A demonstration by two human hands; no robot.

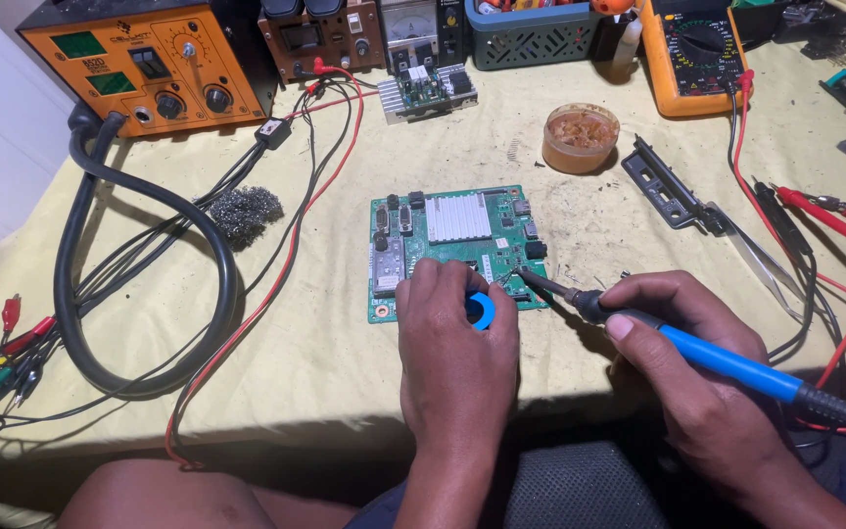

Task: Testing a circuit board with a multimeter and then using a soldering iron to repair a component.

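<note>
A green circuit board (452, 235) with a white finned heat sink lies flat on the yellow cloth in the middle of the bench. My left hand (454, 362) rests on the board's near edge and pinches a small blue ring-shaped spool (482, 311). My right hand (697, 377) grips a soldering iron with a blue handle (727, 360). The iron's dark tip (531, 281) touches the board's lower right part, just beside the blue spool.
An orange soldering station (144, 64) stands at the back left, its thick black hose (139, 284) looping across the cloth. Steel wool (245, 214), a round flux tin (580, 137), an orange multimeter (694, 54), tweezers (756, 250) and red and black leads surround the board.
</note>
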